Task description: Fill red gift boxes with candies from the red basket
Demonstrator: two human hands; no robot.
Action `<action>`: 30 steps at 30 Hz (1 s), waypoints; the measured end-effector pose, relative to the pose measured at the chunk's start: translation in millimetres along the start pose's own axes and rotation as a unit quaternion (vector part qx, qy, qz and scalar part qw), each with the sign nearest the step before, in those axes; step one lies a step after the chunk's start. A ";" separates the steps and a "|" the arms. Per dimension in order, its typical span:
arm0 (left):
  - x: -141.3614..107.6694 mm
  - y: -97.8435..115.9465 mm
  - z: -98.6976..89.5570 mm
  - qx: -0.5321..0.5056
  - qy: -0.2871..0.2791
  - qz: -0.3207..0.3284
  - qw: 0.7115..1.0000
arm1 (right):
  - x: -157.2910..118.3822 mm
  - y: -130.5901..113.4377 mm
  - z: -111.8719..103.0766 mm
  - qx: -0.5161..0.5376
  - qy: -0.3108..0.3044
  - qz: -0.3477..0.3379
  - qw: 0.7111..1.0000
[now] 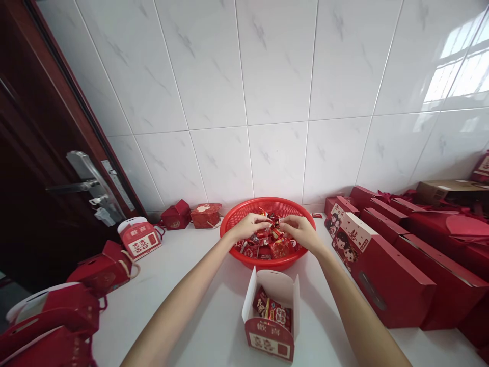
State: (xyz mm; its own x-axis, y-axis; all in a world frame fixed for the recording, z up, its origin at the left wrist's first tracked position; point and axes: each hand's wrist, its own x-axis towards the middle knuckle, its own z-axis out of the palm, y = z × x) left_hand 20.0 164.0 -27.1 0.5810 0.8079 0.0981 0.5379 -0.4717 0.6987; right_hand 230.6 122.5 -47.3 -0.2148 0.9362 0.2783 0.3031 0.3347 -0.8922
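From where I stand, both hands are over the red basket (263, 265), fingertips turned inward toward each other, close but apart. The left hand (248, 228) has its fingers drawn in narrow above the wrapped sweets (280, 248); I can't tell whether it has one between its fingertips. The right hand (301, 232) is bent the same way, thumb and fingers close together, and I can't make out whether it grips anything either. The sweets lie heaped in the basket, below and between the two hands.

Nearer the person than the hands, between the forearms, an open carton (269, 329) stands on the white worktop (214, 331), its flaps up and a few red packets (278, 313) inside. Out to the left of the left hand, small red boxes (175, 216) are spread along the worktop, near a dark door (38, 137) with keys (103, 211) hanging at its lock. Well to the right of the right hand, larger red boxes (389, 275) stand close together in rows. Beyond the hands rises the tiled wall (214, 76).
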 end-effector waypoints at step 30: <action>-140.9 76.2 -2.8 0.052 -0.076 -0.021 0.996 | -67.7 -101.1 3.5 -0.219 -0.287 -0.117 0.925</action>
State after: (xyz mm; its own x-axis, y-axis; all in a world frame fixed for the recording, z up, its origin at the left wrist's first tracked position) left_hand -22.6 15.2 14.3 0.6382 0.7686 -0.0438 0.6195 -0.4789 0.6220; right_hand 211.3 24.9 22.9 -0.7423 0.6628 0.0989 0.5053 0.6506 -0.5669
